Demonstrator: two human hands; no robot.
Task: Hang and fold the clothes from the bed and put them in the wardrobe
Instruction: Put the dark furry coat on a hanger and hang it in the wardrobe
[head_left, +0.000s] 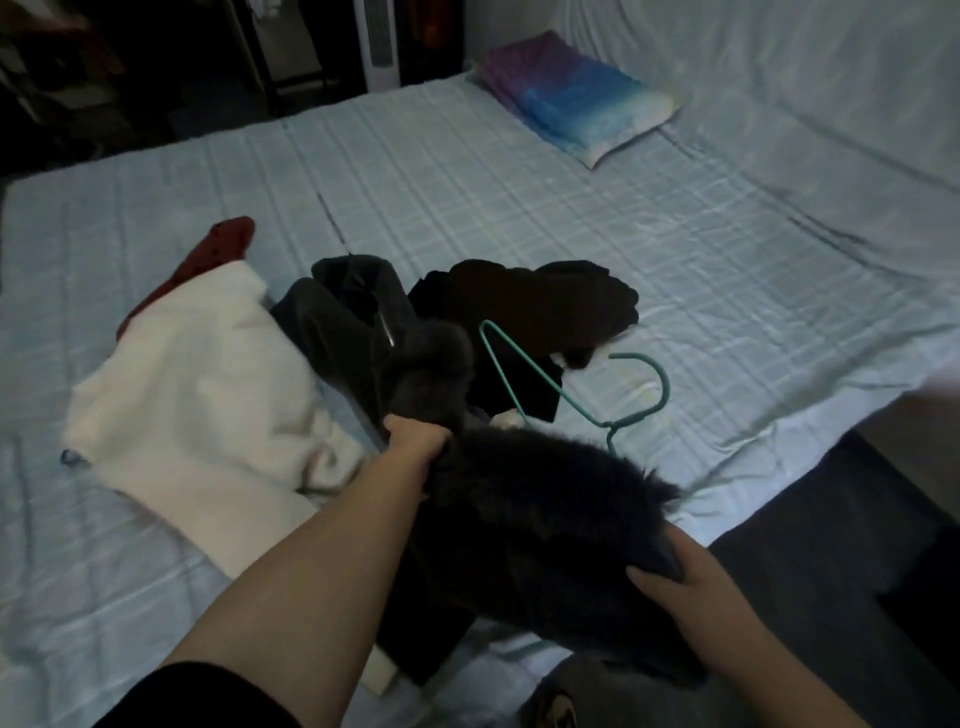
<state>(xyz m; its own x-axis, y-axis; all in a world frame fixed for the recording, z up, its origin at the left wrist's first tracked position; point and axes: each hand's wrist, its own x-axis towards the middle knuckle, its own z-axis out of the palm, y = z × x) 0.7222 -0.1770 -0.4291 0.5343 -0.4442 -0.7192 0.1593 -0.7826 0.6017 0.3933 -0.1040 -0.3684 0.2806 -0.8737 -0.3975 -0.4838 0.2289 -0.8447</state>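
Note:
A dark fur-trimmed coat (524, 525) lies at the near edge of the bed (519, 197). My left hand (415, 434) grips its furry trim near the collar. My right hand (680, 577) holds the coat's fur edge lower down, closer to me. A teal wire hanger (571, 400) rests on the sheet just beyond the coat, partly under a black garment (535, 301). A white garment (208, 395) lies to the left, with a dark red garment (208, 260) sticking out behind it.
A pillow with a purple and blue cover (576, 98) sits at the far right of the bed. Dark furniture and a white tower fan (379, 41) stand beyond the bed's far side. Dark floor shows at the right.

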